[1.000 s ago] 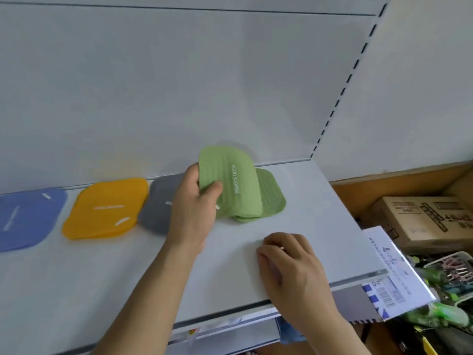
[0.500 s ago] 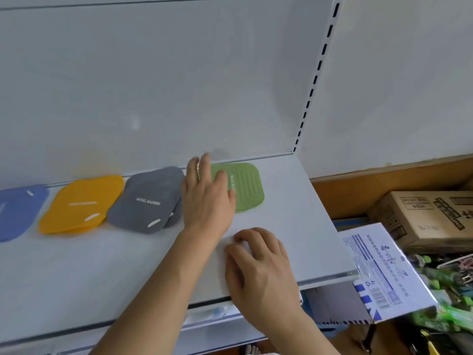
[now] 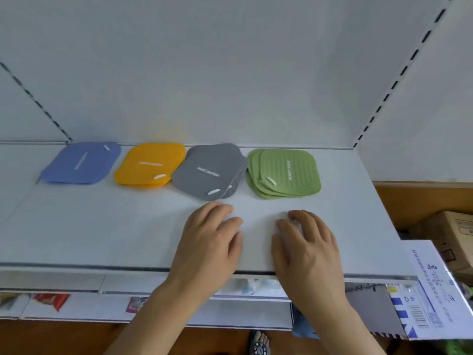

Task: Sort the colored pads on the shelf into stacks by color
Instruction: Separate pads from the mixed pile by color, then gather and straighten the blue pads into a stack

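Four colour stacks in a row along the back edge of the white shelf (image 3: 102, 226), all lying flat, rounded-square in outline. Blue stack (image 3: 82, 163) nearest the back left corner, edges well aligned, white slot mark at its far corner. Yellow stack (image 3: 151, 163) just beside it, a lower pad peeking out along the front edge. Grey stack (image 3: 207, 171) next, fanned loosely with several pad edges showing on its right side, white lettering and a white slot on the top pad; nearly touching the yellow stack on one side and the green on the other. Green stack (image 3: 286, 172) last, toward the back right corner, top pad ribbed with white lettering, lower pads stepped out to the left and front. Left hand (image 3: 207, 242) palm-down on the shelf near the front edge, fingers loosely bent, holding nothing, just in front of the grey stack. Right hand (image 3: 309, 244) beside it, also flat on the shelf, fingers relaxed, empty, in front of the green stack. Cardboard boxes (image 3: 453, 234) past the right end.
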A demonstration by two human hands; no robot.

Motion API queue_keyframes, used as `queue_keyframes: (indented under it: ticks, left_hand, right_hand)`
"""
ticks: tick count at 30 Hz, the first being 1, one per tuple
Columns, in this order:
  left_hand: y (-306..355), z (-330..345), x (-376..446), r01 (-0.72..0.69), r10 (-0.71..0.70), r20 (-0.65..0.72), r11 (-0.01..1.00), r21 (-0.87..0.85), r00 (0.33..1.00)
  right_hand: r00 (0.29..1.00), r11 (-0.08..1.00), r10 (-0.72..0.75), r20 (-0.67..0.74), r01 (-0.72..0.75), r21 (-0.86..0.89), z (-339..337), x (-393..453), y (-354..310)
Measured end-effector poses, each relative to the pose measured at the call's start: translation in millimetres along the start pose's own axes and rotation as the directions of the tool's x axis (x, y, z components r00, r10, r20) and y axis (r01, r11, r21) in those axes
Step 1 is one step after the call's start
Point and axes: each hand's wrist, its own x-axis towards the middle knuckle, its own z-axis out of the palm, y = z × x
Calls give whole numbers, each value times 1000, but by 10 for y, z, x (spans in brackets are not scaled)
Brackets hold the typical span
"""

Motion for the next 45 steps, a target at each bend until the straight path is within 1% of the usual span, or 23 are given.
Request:
queue_keyframes:
  ticks: [3, 6, 9, 12, 16, 20, 22, 24, 28, 31, 33, 34, 35, 37, 39, 40, 42, 45]
  left_hand:
    - [-306, -164, -320, 78, -78, -10, 997, 2, 997]
    - [-670, -347, -580, 131, -131, -10, 991, 6, 991]
    - [-1080, -579, -844, 168, -168, -11, 986, 13, 986]
    - [-1505, -806, -1091, 211, -210, -17, 977, 23, 978]
    - [-2042, -1054, -1311, 253, -251, -55, 967, 22, 966]
    - [-2460, -1172, -1328, 288, -284, -103, 957, 24, 953]
    - [-2637, -1174, -1245, 292, -286, -128, 956, 25, 950]
    - [-2794, -1173, -1133, 299, -293, -138, 954, 27, 946]
    - [-3058, -1202, -890, 323, -315, -119, 944, 60, 942]
    - [-3248, -1244, -742, 311, -305, -74, 946, 90, 949]
    - [-3377, -1274, -639, 302, -299, -47, 950, 79, 953]
    - [-3434, -1290, -595, 303, -301, -41, 951, 59, 953]
    - [-3484, -1310, -547, 303, -301, -35, 952, 38, 953]
    - [-3571, -1359, -441, 301, -301, -1, 953, -11, 954]
    - [-3668, -1399, -342, 298, -294, 64, 951, -77, 954]
    - [-3707, -1418, -298, 292, -284, 88, 951, -102, 955]
    - [-3767, -1452, -228, 277, -262, 132, 954, -117, 956]
    - [-3843, -1476, -133, 282, -258, 190, 953, -109, 947]
  right_hand:
    - [998, 996, 60, 36, -58, -75, 90, -85, -215]
    - [990, 982, 117, 78, -104, -159, 179, -186, -573]
    - [985, 975, 140, 100, -119, -190, 286, -253, -1038]
    - [987, 976, 128, 94, -109, -191, 438, -307, -1544]
    - [995, 991, 55, 81, -44, -127, 642, -277, -2139]
    - [990, 993, -115, 79, 117, -28, 881, -70, -2637]
    - [980, 983, -182, 75, 182, 1, 1008, 111, -2818]
    - [971, 975, -220, 88, 218, 36, 1151, 335, -2949]
    - [956, 962, -273, 112, 268, 61, 1432, 789, -3167]
    - [976, 973, -215, 22, 212, 93, 1508, 1061, -3351]
    - [983, 981, -178, -39, 180, 70, 1540, 1257, -3434]
    - [987, 987, -153, -43, 155, 44, 1549, 1351, -3467]
    - [993, 993, -119, -23, 120, 6, 1556, 1445, -3503]
    - [996, 994, -13, 92, 23, -104, 1589, 1595, -3597]
    - [972, 974, 123, 202, -80, -210, 1656, 1653, -3712]
    - [959, 962, 177, 220, -121, -244, 1705, 1638, -3762]
    - [953, 938, 233, 193, -168, -303, 1807, 1560, -3832]
    - [954, 912, 281, 105, -232, -337, 1892, 1474, -3841]
